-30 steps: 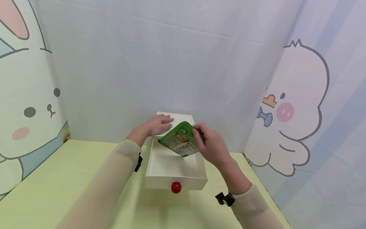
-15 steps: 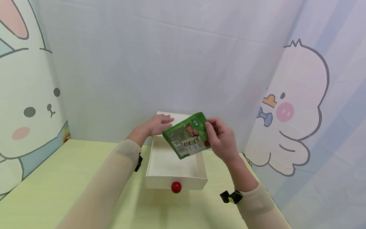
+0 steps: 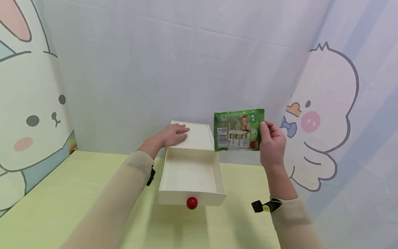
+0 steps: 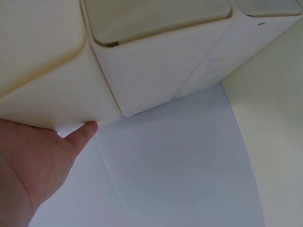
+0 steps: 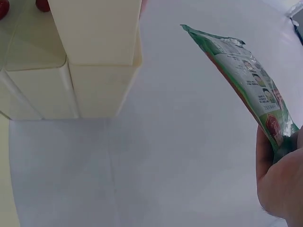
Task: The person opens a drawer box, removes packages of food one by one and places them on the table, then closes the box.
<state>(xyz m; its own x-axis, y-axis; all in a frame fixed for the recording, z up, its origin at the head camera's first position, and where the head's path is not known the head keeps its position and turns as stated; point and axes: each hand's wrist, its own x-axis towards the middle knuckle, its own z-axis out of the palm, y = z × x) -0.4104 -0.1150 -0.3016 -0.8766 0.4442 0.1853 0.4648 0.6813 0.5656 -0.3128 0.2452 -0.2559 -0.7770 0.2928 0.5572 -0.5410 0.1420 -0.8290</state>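
Note:
A green food packet (image 3: 237, 130) with a barcode and small pictures hangs in the air to the right of a white drawer unit (image 3: 199, 136). My right hand (image 3: 273, 141) pinches its right edge between thumb and fingers; the right wrist view shows the packet (image 5: 251, 80) tilted from the side. My left hand (image 3: 171, 135) rests flat on top of the unit, fingers spread. In the left wrist view the thumb of the left hand (image 4: 38, 165) lies against the unit's upper edge. The top drawer (image 3: 190, 173) is pulled out, with a bare inside and a red round knob (image 3: 191, 203).
The unit stands on a pale yellow-green table (image 3: 105, 193) against a grey-white curtain (image 3: 180, 69). Cartoon-printed panels flank it on the left and right. More drawers sit below the pulled-out one, seen in the wrist views.
My right hand has carried the packet up and to the right, from over the drawer to beside the unit, turning it more level. The left hand has stayed in place.

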